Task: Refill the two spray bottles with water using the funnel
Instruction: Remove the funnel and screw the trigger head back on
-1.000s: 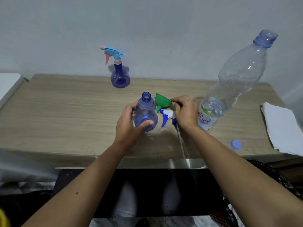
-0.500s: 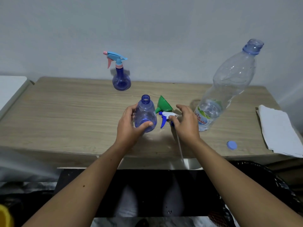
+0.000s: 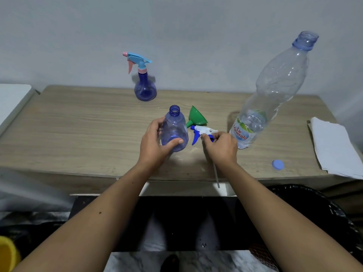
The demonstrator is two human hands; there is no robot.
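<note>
My left hand (image 3: 155, 143) grips an uncapped translucent blue spray bottle (image 3: 174, 130) standing upright mid-table. Just right of it, my right hand (image 3: 222, 148) pinches the white-and-blue trigger sprayer head (image 3: 202, 131), which lies on the table with its dip tube (image 3: 216, 175) running toward the front edge. A green funnel (image 3: 197, 116) lies on its side behind the sprayer head, untouched. A second blue spray bottle (image 3: 145, 85) with a light-blue and pink trigger stands at the back. A large open water bottle (image 3: 273, 89) stands to the right, water low inside.
The wooden table (image 3: 78, 130) carries a blue bottle cap (image 3: 278, 165) near the front right and a stack of white paper (image 3: 337, 148) at the right edge. A white surface (image 3: 11, 99) adjoins on the left. A dark mesh bin (image 3: 314, 209) sits below right.
My right hand let go of the green funnel, which now lies on the table, and moved down onto the trigger sprayer head. The left hand kept hold of the bottle.
</note>
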